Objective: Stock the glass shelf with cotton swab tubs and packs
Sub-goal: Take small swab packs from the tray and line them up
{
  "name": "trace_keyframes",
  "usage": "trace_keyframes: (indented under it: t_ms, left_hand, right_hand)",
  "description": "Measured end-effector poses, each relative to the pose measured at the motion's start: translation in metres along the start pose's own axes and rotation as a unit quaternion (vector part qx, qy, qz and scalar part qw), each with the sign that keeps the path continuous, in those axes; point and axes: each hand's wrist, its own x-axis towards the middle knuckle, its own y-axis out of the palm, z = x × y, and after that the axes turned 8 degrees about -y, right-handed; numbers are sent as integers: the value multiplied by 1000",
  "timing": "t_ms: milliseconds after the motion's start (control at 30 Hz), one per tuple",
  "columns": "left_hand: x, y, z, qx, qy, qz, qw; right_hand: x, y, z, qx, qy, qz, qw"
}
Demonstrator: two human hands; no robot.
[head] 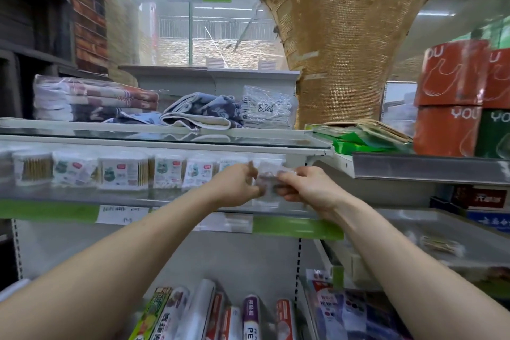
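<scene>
Head view looks along a glass shelf (69, 196) with a green price strip (298, 226) under its front edge. Both hands meet at the shelf's right end. The left hand (237, 185) and the right hand (306, 188) each pinch one side of a small clear plastic pack of cotton swabs (269, 182), fingers curled onto it. It is held upright, just above the shelf's front edge, in the open slot at the right end. Blur hides whether its base touches the glass.

A row of white, label-fronted cotton swab tubs and packs (121, 171) stands to the left along the front edge with faces outward, so the new pack is probably held square to match that line. Holding both sides likely keeps the light, slippery wrapper from twisting as it goes under the low upper glass shelf (248, 143), which carries folded patterned towels (201, 112).

Stocking looks well advanced, since the row nearly reaches the right end. Setting the pack down flush beside its neighbour seems to be the step in hand.
</scene>
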Motion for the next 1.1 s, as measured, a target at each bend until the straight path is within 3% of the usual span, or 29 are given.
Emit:
trace_keyframes:
  t_ms: [133, 367, 533, 633, 733, 833, 967, 1100]
  left_hand:
    - [9, -4, 7, -63, -10, 14, 998]
    - [20, -5, 16, -175, -61, 78, 980]
    - [23, 0, 21, -261, -93, 117, 954]
    - [24, -1, 21, -314, -116, 121, 935]
    - [25, 0, 20, -391, -146, 125, 900]
    - [28, 0, 20, -450, -177, 108, 868]
    - [28, -4, 21, -440, -184, 104, 873]
    - [25, -4, 17, -412, -190, 149, 879]
  right_hand:
    - [10, 2, -3, -33, 14, -23, 999]
    - [19, 5, -2, 21, 32, -13, 999]
    - [20, 2, -8, -33, 19, -18, 999]
    - [22, 3, -11, -8, 28, -35, 999]
    - [25, 6, -11, 86, 52, -53, 994]
    - [23, 7, -10, 106, 79, -28, 991]
    - [25, 8, -11, 21, 88, -1, 996]
    - [28, 15, -8, 53, 67, -24, 996]
